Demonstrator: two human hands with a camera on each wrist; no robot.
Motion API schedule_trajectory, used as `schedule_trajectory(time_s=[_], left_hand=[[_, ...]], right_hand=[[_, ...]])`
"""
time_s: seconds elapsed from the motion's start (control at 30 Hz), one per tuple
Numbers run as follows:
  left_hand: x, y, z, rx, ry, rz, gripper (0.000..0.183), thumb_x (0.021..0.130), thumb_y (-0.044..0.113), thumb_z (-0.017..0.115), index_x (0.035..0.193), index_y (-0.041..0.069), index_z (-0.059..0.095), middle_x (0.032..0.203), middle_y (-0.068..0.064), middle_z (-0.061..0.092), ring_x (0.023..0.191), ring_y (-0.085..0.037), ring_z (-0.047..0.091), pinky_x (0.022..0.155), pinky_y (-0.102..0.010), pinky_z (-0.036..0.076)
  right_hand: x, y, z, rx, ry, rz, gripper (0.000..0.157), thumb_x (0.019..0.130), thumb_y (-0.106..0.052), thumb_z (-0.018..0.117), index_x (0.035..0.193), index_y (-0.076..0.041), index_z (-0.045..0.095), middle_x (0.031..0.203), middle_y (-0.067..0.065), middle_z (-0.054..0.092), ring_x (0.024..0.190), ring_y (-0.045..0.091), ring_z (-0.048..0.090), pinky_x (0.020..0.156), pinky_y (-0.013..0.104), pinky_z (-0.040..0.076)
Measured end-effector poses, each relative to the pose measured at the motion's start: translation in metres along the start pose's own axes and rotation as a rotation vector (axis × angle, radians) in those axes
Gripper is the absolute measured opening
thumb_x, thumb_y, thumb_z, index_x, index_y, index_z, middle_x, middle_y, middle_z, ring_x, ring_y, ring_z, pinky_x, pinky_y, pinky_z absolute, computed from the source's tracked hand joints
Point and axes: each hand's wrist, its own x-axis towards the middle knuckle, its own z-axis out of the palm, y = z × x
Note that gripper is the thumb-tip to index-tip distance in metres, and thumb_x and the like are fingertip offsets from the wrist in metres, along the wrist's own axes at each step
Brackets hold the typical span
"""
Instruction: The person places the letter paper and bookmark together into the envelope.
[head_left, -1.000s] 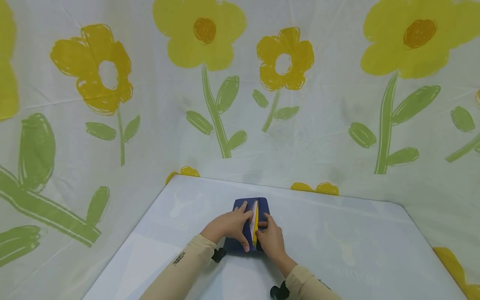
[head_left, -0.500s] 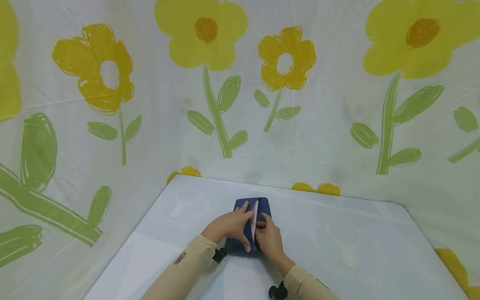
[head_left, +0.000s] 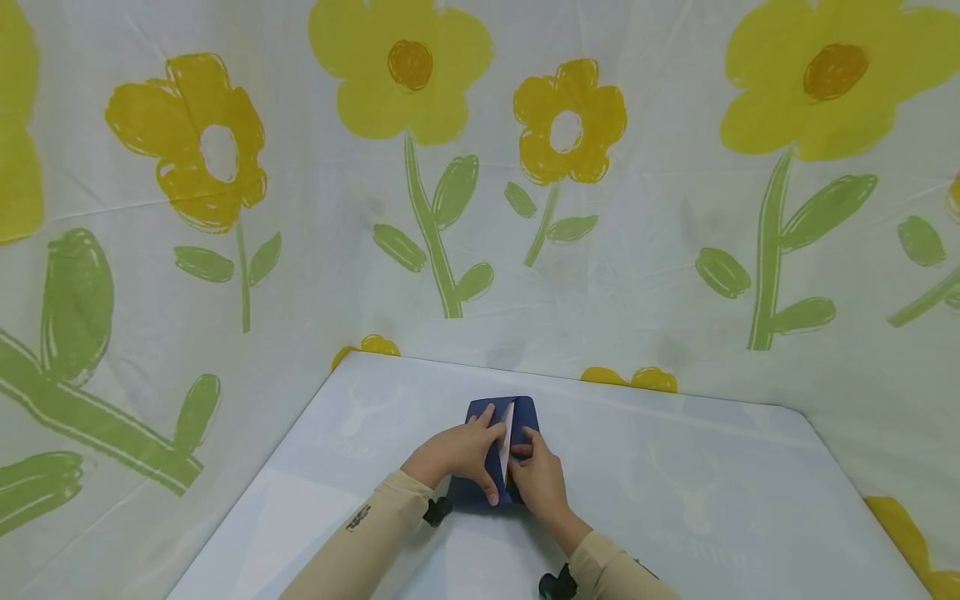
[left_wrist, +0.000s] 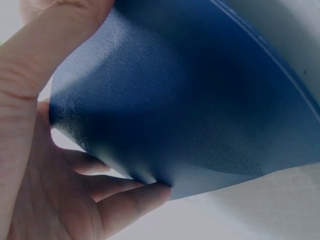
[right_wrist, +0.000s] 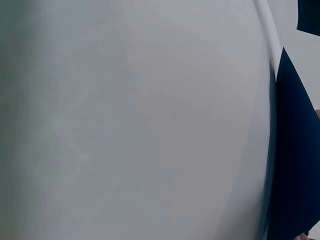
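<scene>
A dark blue, leather-grained folder (head_left: 528, 410) lies on the table, with a narrow gap along its middle. White paper-like material (head_left: 507, 429) shows inside that gap. My left hand (head_left: 457, 452) spreads over the folder's left part; in the left wrist view its thumb and fingertips (left_wrist: 135, 200) grip the blue cover (left_wrist: 165, 100), denting the lower edge. On the other side of the gap, my right hand (head_left: 542, 479) has bent fingers and holds the folder there; what lies under its fingertips is hidden. The right wrist view catches only the blue cover (right_wrist: 295, 160) and slivers of skin.
The pale table (head_left: 675, 475) has rounded far corners. Behind and beside it hangs a white cloth (head_left: 645, 217) with yellow flowers. Black wrist devices (head_left: 437, 510) sit below the sleeves.
A yellow strip that showed along the gap one second ago is now almost wholly hidden. The gap looks narrower. Both hands stay in nearly the same place.
</scene>
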Motion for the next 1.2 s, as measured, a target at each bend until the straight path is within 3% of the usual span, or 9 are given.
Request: schedule_trajectory(time_s=[0.33, 0.47, 0.8, 1.07, 1.2], left_hand=[[0.000, 0.001, -0.003, 0.030, -0.024, -0.001, 0.088, 0.055, 0.060, 0.095, 0.124, 0.024, 0.053, 0.165, -0.025, 0.019, 0.141, -0.054, 0.036, 0.107, -0.059, 0.043], [0.001, 0.002, -0.004, 0.056, -0.043, -0.002, 0.094, 0.055, 0.061, 0.094, 0.130, 0.024, 0.053, 0.165, -0.025, 0.020, 0.140, -0.054, 0.037, 0.107, -0.060, 0.042], [-0.001, 0.000, -0.005, 0.097, -0.054, -0.017, 0.095, 0.052, 0.062, 0.094, 0.131, 0.027, 0.055, 0.165, -0.025, 0.021, 0.139, -0.056, 0.037, 0.104, -0.061, 0.044], [-0.004, -0.006, 0.004, 0.092, -0.059, 0.004, 0.110, 0.054, 0.061, 0.094, 0.151, 0.038, 0.046, 0.167, -0.015, 0.023, 0.141, -0.055, 0.034, 0.104, -0.062, 0.044], [-0.005, -0.007, 0.007, 0.099, -0.049, 0.011, 0.118, 0.055, 0.062, 0.093, 0.156, 0.030, 0.040, 0.166, -0.010, 0.029, 0.144, -0.051, 0.034, 0.108, -0.060, 0.041]], right_hand=[[0.000, 0.005, -0.005, -0.001, 0.011, 0.002, 0.059, 0.087, 0.000, 0.074, 0.141, 0.005, 0.049, 0.110, 0.015, 0.074, 0.083, 0.019, 0.072, 0.074, 0.040, 0.059], [0.000, 0.007, -0.007, -0.001, 0.017, 0.008, 0.059, 0.088, -0.001, 0.074, 0.141, 0.005, 0.049, 0.110, 0.015, 0.074, 0.085, 0.020, 0.073, 0.075, 0.041, 0.060], [0.005, 0.012, -0.011, -0.037, 0.048, 0.035, 0.058, 0.087, -0.003, 0.075, 0.140, 0.003, 0.051, 0.106, 0.011, 0.076, 0.084, 0.020, 0.073, 0.070, 0.037, 0.059], [0.005, 0.015, -0.018, -0.045, 0.047, 0.044, 0.058, 0.088, -0.004, 0.072, 0.141, 0.003, 0.050, 0.106, 0.012, 0.076, 0.087, 0.023, 0.075, 0.072, 0.039, 0.059], [0.006, 0.018, -0.024, -0.072, 0.067, 0.037, 0.055, 0.090, -0.005, 0.072, 0.140, 0.002, 0.051, 0.106, 0.012, 0.076, 0.087, 0.024, 0.075, 0.074, 0.040, 0.060]])
